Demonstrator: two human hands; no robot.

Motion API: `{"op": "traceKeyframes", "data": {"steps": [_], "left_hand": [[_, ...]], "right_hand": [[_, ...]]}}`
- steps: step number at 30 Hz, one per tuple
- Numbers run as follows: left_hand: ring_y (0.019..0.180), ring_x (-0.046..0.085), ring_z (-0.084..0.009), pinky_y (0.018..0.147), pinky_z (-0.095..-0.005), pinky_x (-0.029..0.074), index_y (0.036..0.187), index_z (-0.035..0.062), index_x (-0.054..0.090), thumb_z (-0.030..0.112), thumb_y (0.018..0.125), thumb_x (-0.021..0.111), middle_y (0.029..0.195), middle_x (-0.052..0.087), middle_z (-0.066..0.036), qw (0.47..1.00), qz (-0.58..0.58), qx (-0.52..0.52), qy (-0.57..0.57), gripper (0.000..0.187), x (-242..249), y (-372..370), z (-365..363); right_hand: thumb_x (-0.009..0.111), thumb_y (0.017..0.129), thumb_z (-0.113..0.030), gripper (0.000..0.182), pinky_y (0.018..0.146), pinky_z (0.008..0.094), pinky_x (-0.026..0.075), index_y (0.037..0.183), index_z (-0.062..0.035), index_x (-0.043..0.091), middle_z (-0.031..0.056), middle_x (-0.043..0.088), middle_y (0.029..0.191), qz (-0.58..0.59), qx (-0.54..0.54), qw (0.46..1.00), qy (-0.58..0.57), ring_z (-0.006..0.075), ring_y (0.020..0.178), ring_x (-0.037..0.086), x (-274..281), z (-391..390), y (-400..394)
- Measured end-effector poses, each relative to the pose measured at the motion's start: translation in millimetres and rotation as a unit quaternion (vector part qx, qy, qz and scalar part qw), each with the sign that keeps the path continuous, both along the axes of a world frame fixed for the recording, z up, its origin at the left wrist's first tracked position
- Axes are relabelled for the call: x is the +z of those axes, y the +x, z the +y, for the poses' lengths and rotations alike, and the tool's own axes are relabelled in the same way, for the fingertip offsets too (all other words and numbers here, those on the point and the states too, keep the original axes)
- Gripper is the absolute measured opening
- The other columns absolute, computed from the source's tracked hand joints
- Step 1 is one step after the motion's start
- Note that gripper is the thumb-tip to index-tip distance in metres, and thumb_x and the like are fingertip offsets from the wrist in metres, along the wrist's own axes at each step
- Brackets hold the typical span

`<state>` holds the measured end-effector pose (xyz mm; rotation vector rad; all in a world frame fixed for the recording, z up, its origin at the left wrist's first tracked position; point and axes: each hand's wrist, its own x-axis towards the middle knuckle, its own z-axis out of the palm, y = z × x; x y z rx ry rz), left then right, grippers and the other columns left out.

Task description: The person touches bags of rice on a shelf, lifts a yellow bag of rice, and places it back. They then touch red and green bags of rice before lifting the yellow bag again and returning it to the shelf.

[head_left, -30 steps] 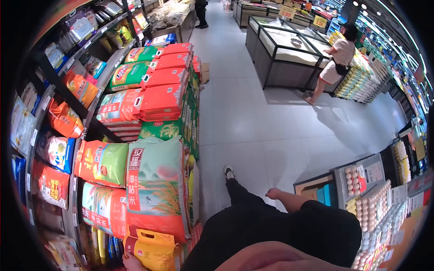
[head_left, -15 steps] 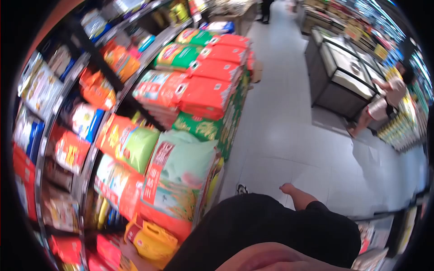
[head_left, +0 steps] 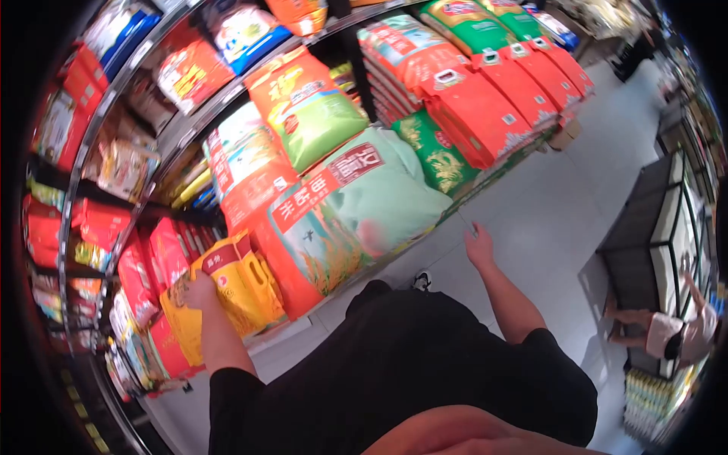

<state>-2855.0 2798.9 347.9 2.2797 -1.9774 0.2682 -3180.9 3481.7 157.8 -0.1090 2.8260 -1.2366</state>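
My left hand point(head_left: 199, 292) grips the top edge of a yellow rice bag point(head_left: 231, 292) that stands on the floor at the foot of the shelving. Right of it leans a large pale green and orange rice sack point(head_left: 345, 208) on a stack. My right hand point(head_left: 479, 244) hangs free over the floor near that sack, fingers loosely apart, holding nothing. My black clothing fills the lower middle of the view, and one shoe point(head_left: 422, 281) shows below the sack.
Curved shelves point(head_left: 121, 189) on the left hold several red, orange and green bagged goods. Red rice sacks point(head_left: 493, 106) are stacked further along the aisle. A dark display case point(head_left: 652, 243) stands across the grey tiled floor, with another person point(head_left: 675, 334) beside it.
The view has swung left and down toward the shelves. My left arm and the yellow bag have come fully into sight, and my right hand has moved out toward the green sack.
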Motion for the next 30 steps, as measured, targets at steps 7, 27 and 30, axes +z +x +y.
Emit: {"op": "traceKeyframes", "data": {"steps": [7, 27, 30], "left_hand": [[0.141, 0.033, -0.0395, 0.114, -0.0557, 0.025, 0.146, 0.0057, 0.042, 0.053, 0.089, 0.043, 0.15, 0.037, -0.028, 1.0, -0.002, 0.019, 0.008, 0.074, 18, -16, 12], [0.145, 0.029, -0.0391, 0.115, -0.0581, 0.022, 0.149, 0.0054, 0.037, 0.056, 0.092, 0.04, 0.156, 0.03, -0.026, 0.998, 0.012, 0.044, 0.041, 0.076, 25, -35, 5], [0.145, 0.029, -0.0387, 0.114, -0.058, 0.023, 0.149, 0.0047, 0.037, 0.056, 0.093, 0.04, 0.154, 0.032, -0.026, 0.999, -0.017, 0.046, 0.014, 0.076, 14, -31, -2]], "right_hand": [[0.067, 0.086, -0.03, 0.059, 0.11, 0.0511, 0.033, 0.137, -0.0044, 0.049, 0.0215, 0.048, 0.141, 0.242, 0.201, 0.948, 0.044, 0.0396, 0.13, 0.044, 69, -181, -47], [0.059, 0.087, -0.041, 0.059, 0.111, 0.0488, 0.033, 0.136, -0.0102, 0.054, 0.0202, 0.048, 0.143, 0.221, 0.216, 0.946, 0.099, 0.0358, 0.133, 0.044, 65, -225, -44], [0.059, 0.087, -0.04, 0.058, 0.111, 0.0485, 0.033, 0.136, -0.0101, 0.055, 0.0198, 0.048, 0.143, 0.199, 0.21, 0.951, 0.107, 0.0357, 0.134, 0.044, 72, -226, -42]]}}
